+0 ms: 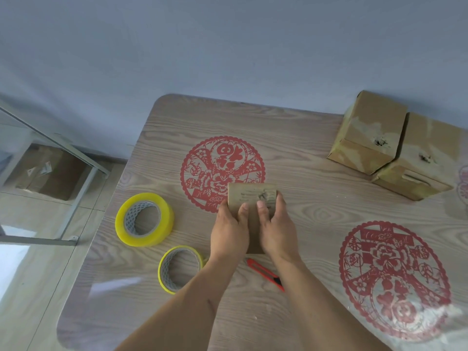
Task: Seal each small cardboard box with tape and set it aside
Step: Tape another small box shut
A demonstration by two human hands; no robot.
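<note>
Your left hand (229, 231) and right hand (274, 229) grip a small cardboard box (252, 198) mid-tabletop (316, 198), thumbs on top, fingers wrapped down its sides. Seam possibly taped; blurred. Two boxes (395, 145) sit far right.

Two bare forearms enter from the bottom edge of the frame and end near its centre in the left hand (229, 230) and the right hand (276, 228). No sleeve, glove, watch or ring shows on either. The fingernails are short and unpainted. Tendons and creases stand out at both wrists and along the lower forearms.
</note>
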